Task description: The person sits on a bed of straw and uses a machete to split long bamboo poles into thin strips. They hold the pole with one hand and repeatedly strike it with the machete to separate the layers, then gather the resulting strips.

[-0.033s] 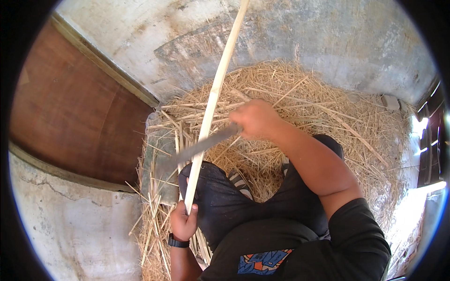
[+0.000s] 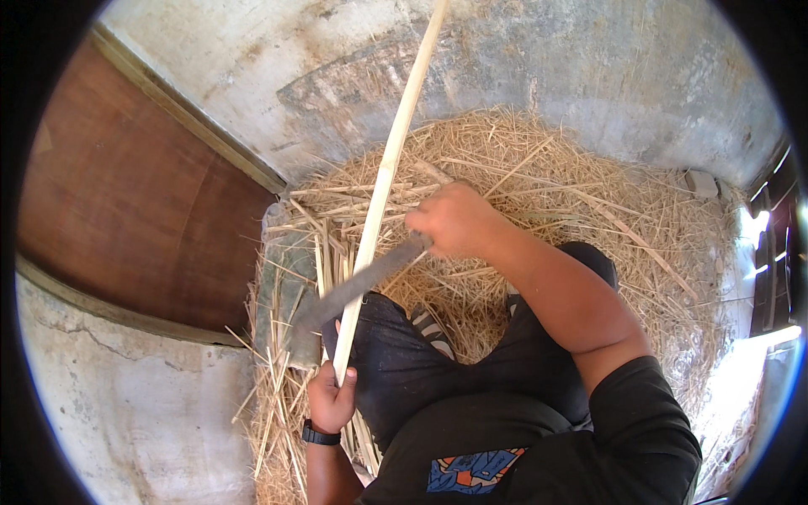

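My left hand (image 2: 332,401), with a dark watch on its wrist, is closed around the lower end of a long pale bamboo strip (image 2: 386,164). The strip rises at a slant past my left knee and runs out of the picture at the top. My right hand (image 2: 455,220) is wrapped round the handle of a machete (image 2: 367,279), most of the handle hidden by the fingers. Its broad dark blade points down to the left and lies across the strip, above my left hand. Whether the edge bites into the strip I cannot tell.
Straw and thin shavings (image 2: 522,181) cover the ground around my feet. More split strips (image 2: 273,396) lie in a heap at my left. A brown door panel (image 2: 143,194) stands at the left, a stained wall (image 2: 589,76) ahead. A small block (image 2: 701,183) sits at the far right.
My right hand and the machete have shifted slightly down and left, the blade now lower along the strip. My left hand stays in place.
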Motion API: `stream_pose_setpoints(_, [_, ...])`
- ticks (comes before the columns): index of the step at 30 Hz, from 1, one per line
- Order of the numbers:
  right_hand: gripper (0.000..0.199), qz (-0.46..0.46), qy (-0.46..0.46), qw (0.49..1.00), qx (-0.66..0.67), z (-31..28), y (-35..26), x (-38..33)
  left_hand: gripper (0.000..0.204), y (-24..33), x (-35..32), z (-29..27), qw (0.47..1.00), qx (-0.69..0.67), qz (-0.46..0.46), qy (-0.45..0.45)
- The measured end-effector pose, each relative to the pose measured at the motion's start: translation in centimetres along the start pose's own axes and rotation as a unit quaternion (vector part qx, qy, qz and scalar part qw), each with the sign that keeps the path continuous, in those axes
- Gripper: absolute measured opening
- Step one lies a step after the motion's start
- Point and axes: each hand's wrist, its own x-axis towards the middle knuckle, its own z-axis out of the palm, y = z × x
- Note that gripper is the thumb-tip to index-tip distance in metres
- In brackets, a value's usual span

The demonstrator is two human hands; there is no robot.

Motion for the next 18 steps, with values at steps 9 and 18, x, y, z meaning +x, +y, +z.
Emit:
stream_pose_setpoints(9, [0.022, 0.334, 0.066, 0.925, 0.166, 0.4, 6.3, -0.7, 0.035, -2.1, -1.5, -0.8, 0.994, 0.057, 0.015, 0.091])
stream_pose_setpoints(18, [0.014, 0.011, -0.04, 0.999, -0.005, -0.4, -0.8, 0.4, 0.031, -0.3, -0.3, -0.1, 0.981, 0.146, 0.017, 0.127])
